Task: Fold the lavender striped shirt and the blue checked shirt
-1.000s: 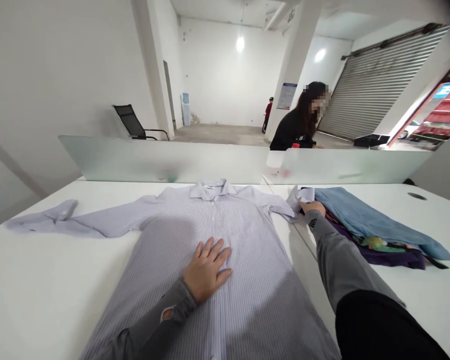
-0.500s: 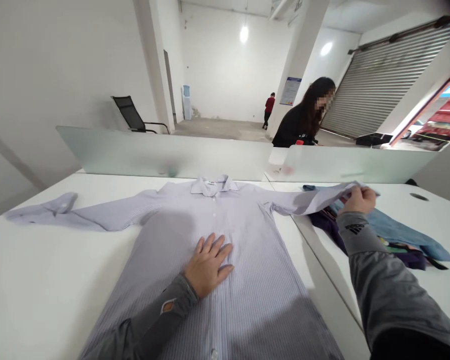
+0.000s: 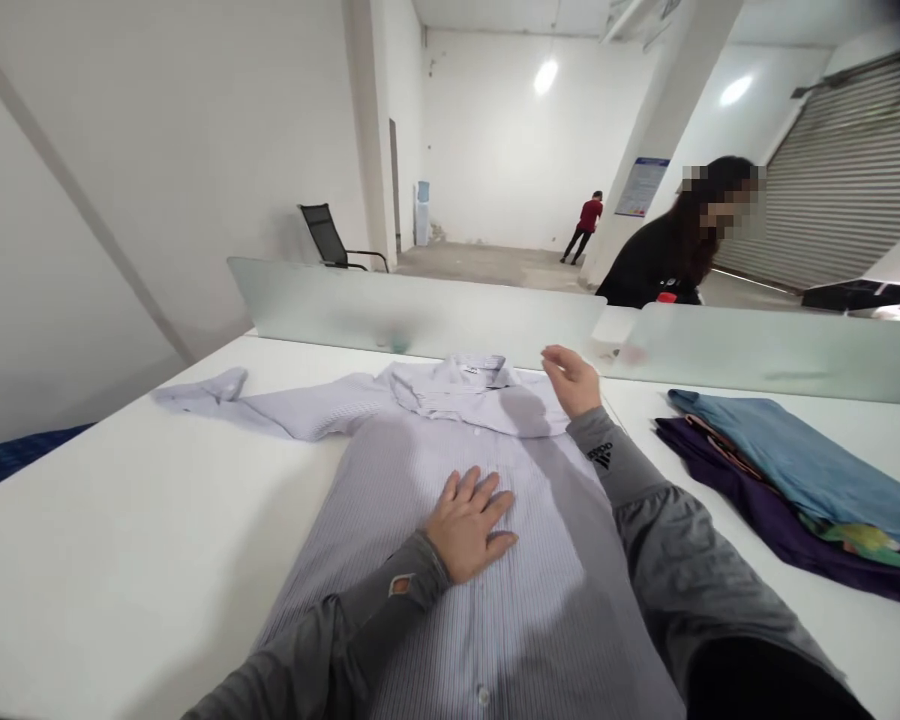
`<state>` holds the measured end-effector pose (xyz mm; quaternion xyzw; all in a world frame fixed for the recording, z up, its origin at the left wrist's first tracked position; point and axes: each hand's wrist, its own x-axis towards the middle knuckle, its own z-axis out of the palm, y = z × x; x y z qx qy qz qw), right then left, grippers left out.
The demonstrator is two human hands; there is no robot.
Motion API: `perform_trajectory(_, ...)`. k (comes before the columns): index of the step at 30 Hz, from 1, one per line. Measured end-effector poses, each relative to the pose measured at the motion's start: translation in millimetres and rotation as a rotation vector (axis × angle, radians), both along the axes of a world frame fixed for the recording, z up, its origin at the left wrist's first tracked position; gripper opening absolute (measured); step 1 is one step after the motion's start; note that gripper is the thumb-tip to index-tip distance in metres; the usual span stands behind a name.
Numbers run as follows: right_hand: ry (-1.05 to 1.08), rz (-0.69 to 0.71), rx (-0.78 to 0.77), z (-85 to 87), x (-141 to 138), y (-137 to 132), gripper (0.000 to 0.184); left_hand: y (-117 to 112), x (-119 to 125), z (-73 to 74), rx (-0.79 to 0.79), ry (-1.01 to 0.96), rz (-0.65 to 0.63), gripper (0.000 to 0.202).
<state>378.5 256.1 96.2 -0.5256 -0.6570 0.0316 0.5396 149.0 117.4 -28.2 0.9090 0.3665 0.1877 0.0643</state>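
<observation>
A striped button-up shirt (image 3: 420, 510) lies front up on the white table, its collar toward the far side. Its right-hand sleeve (image 3: 487, 410) is folded across the chest below the collar, while the other sleeve (image 3: 285, 405) stretches out to the left with its cuff end bent over. My left hand (image 3: 469, 525) rests flat on the shirt front near the button line, fingers spread. My right hand (image 3: 572, 380) is raised just over the shirt's right shoulder, with its fingers apart from the cloth and nothing visible in them.
Folded clothes, blue (image 3: 802, 450) and purple (image 3: 742, 490), lie in a pile on the table (image 3: 187, 530) at right. A frosted divider (image 3: 435, 305) runs along the far edge. Behind it a person in black (image 3: 660, 250) leans over; another in red (image 3: 589, 220) stands farther back.
My right hand has moved left from above the clothes pile, and the sleeve it held is now laid across the shirt and let go. My left hand stays flat; the view has turned left.
</observation>
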Motion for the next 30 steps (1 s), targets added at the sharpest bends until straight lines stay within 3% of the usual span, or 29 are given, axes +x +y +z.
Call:
perform_trajectory(3,-0.199,-0.318,-0.172,-23.6,26.5,-9.2,0.026,-1.0,1.2,1.5,-0.024,-0.030,-0.005,0.057)
perform_trajectory(5,-0.342,-0.458,-0.329,-42.0,38.1,-17.1,0.029,-1.7,1.9,2.9,-0.033,-0.065,-0.011,0.056)
perform_trajectory(9,-0.454,-0.464,-0.423,-82.8,41.3,-28.5,0.031,10.1,-5.1,2.2,-0.044,-0.293,0.024,0.048)
perform_trajectory(12,-0.518,-0.405,-0.405,-103.7,41.7,-28.0,0.031,43.4,-26.4,3.4,-0.001,-0.454,0.187,0.040)
perform_trajectory(16,-0.355,-0.474,-0.185,-110.8,52.2,-21.9,0.033,111.6,-65.1,25.2,0.109,-0.269,0.416,0.052)
perform_trajectory(21,-0.014,-0.565,-0.031,-110.0,72.8,-21.0,0.028,185.7,-76.7,59.7,0.116,0.042,0.452,0.066)
perform_trajectory(23,0.089,-0.586,-0.009,-111.1,80.1,-21.4,0.026,205.1,-72.2,64.6,0.018,0.046,0.414,0.058)
perform_trajectory(27,0.117,-0.623,-0.024,-114.0,87.5,-20.9,0.022,227.2,-76.1,74.7,-0.189,-0.051,0.332,0.022)
perform_trajectory(30,0.146,-0.621,-0.030,-113.6,87.6,-21.2,0.022,231.7,-96.3,89.5,-0.285,-0.159,0.334,0.026)
